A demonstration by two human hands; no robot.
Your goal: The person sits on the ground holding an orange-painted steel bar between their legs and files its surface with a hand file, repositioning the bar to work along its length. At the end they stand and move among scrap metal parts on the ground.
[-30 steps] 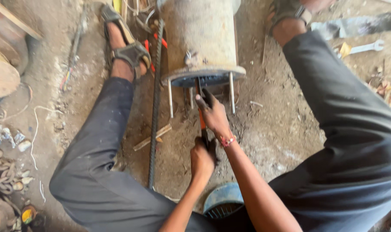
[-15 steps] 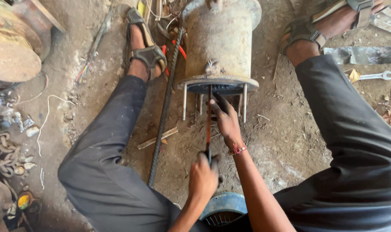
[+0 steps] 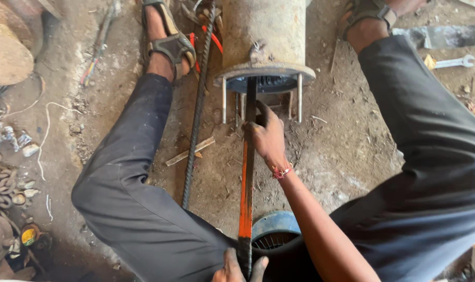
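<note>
Hands (image 3: 253, 201) both clenched on orange-and-black bar (image 3: 246, 180), tip against rusty motor housing (image 3: 266, 36) flange.

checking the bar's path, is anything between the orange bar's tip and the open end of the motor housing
Nothing visible does. The orange bar runs straight from the left hand up past the right hand, and its dark tip already reaches the motor housing at the flange, between the long bolts.

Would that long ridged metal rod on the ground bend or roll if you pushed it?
The rod looks like solid ribbed steel, so it probably stays stiff and feels heavy. Its ridges and the gritty ground would likely stop it rolling far.
</note>
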